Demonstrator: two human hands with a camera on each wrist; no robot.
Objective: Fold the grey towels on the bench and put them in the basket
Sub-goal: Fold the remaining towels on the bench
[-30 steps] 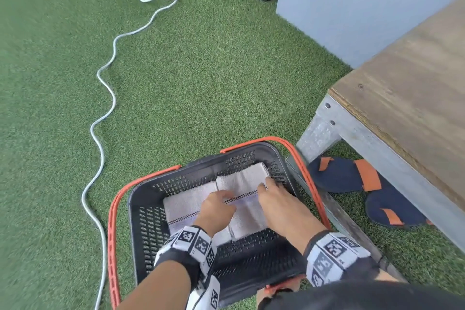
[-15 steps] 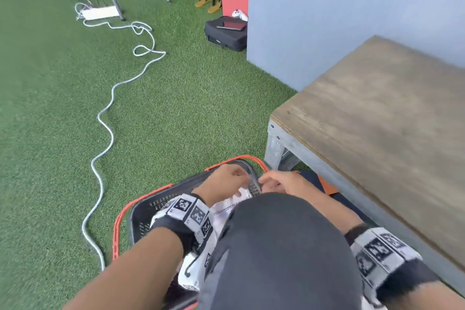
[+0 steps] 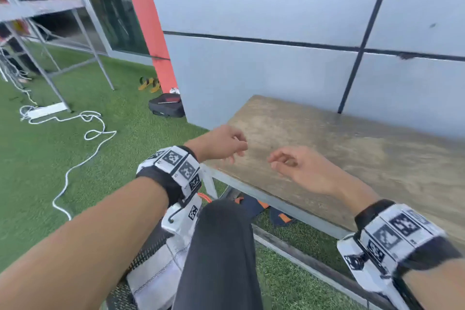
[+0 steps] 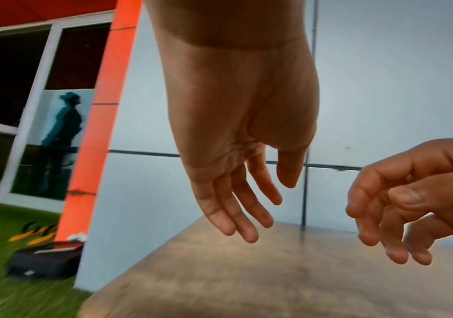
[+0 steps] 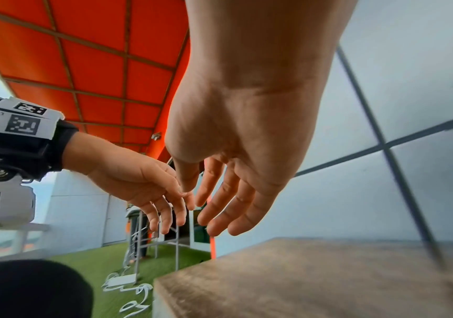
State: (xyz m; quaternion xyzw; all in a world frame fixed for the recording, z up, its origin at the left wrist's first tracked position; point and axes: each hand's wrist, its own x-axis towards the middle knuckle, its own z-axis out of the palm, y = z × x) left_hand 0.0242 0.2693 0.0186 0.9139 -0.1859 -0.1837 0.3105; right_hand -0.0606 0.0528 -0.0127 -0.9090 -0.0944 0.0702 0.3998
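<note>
Two empty hands, left hand [image 3: 221, 142] and right hand [image 3: 305, 171], above bare brown bench [image 3: 352, 156].

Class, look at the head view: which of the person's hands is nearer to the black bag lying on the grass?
Left. The left hand hovers over the wooden bench's end nearest the black bag; the right hand hovers further along the bench.

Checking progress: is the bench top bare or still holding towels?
Bare where visible: the bench shows only wood beneath both empty hands; its far right end is out of frame.

Right hand [image 5: 236, 155] above bench [image 5: 315, 277], fingers loose, empty; left hand [image 5: 138, 182] alongside, also empty
</note>
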